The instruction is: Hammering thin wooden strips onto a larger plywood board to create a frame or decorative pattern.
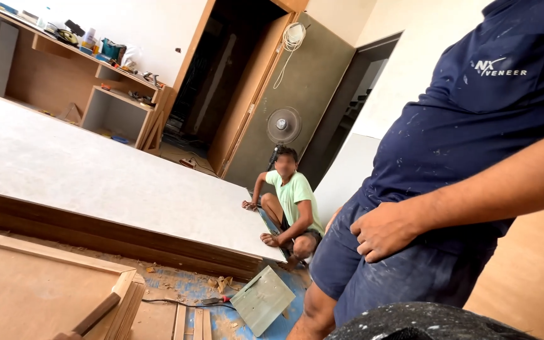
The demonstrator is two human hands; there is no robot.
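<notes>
Neither of my hands shows in the head view. A person in a paint-flecked navy shirt and shorts [473, 126] stands close at the right, resting one hand [382, 230] on the thigh. Another person in a light green shirt [294, 195] crouches on the floor at the far corner of a large grey laminated board [83, 170], with a hand on its edge. That board lies flat on a stack of brown sheets.
A small grey offcut panel [262, 299] leans on the blue floor cover among wood scraps. Plywood frame pieces [39, 289] lie at the lower left. Shelving with tools [96, 82], an open doorway [221, 75] and a fan [283, 126] stand behind. A dark speckled object [423, 321] fills the bottom edge.
</notes>
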